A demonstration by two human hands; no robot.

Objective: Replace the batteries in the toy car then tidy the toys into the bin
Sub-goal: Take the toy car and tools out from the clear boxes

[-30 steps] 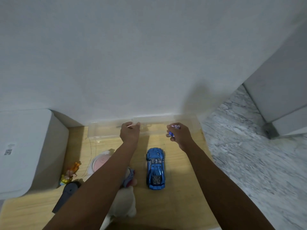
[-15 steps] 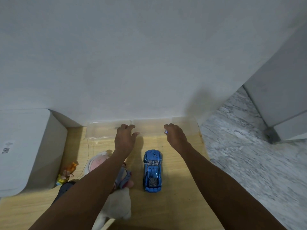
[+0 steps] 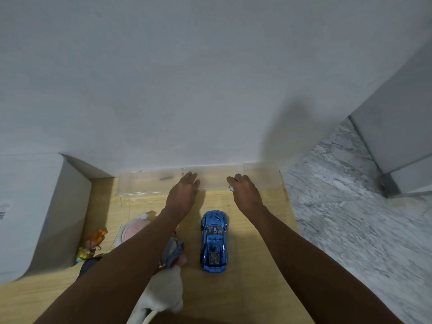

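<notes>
A shiny blue toy car [image 3: 214, 240] lies on the wooden table, nose toward the wall, between my forearms. A clear plastic bin [image 3: 145, 183] stands at the table's far edge against the wall. My left hand [image 3: 183, 195] hovers at the bin's near wall with its fingers spread and holds nothing. My right hand [image 3: 245, 191] is beside it, fingers curled around a small blue and white thing [image 3: 231, 188] that looks like a battery; most of it is hidden.
A white plush toy [image 3: 163, 291], a pink round toy [image 3: 134, 229] and an orange and yellow figurine [image 3: 92, 244] lie at the left under my left arm. A white box [image 3: 35, 206] stands at far left. Marble floor [image 3: 350, 218] drops off to the right.
Both hands have moved forward toward the bin. My left hand has opened its fingers. The small thing in my right hand is less visible now.
</notes>
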